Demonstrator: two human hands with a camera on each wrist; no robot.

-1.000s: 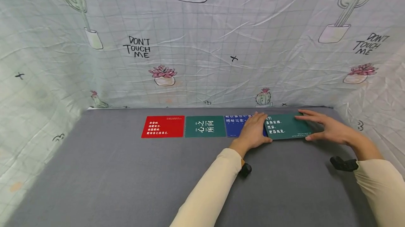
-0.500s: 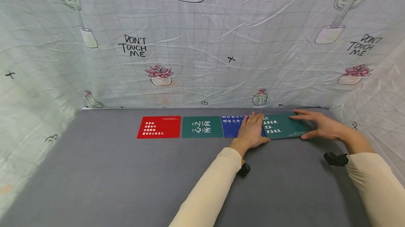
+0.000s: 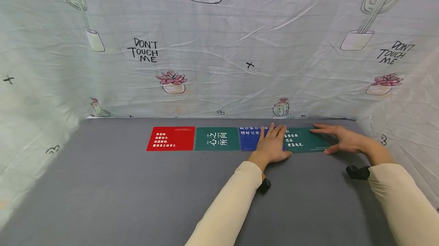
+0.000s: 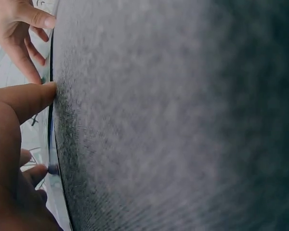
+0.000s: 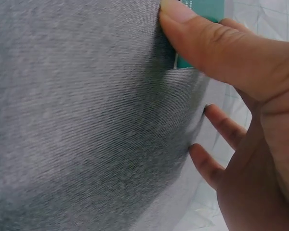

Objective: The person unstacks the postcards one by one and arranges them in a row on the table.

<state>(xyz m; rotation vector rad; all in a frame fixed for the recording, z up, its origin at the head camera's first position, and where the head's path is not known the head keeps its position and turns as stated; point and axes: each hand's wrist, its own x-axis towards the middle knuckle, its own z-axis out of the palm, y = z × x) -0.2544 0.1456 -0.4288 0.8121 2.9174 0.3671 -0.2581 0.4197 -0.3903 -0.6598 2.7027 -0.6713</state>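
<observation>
In the head view, my left hand [image 3: 270, 147] rests with straight, spread fingers over the right part of a blue card [image 3: 249, 139]. Its thumb reaches the near side where this card meets a green card with small white text [image 3: 300, 139]. My right hand [image 3: 348, 141] holds that green card near its right end, thumb at the near edge and index finger at the far edge. The right wrist view has the thumb on the green card's corner [image 5: 206, 8], other fingers spread beyond. Both hands hide parts of the cards.
Left of the blue card lie a green card with large white characters [image 3: 202, 139] and a red card [image 3: 181, 139], all in one row. The grey tabletop [image 3: 137, 192] ends at a patterned cloth backdrop [image 3: 219, 93]. Each wrist wears a black device [image 3: 358, 172].
The rightmost green card, slightly tilted before, now lies flatter and straighter beside the blue one, the right hand still at its edges. The left hand stays on the blue card. The view shifts slightly.
</observation>
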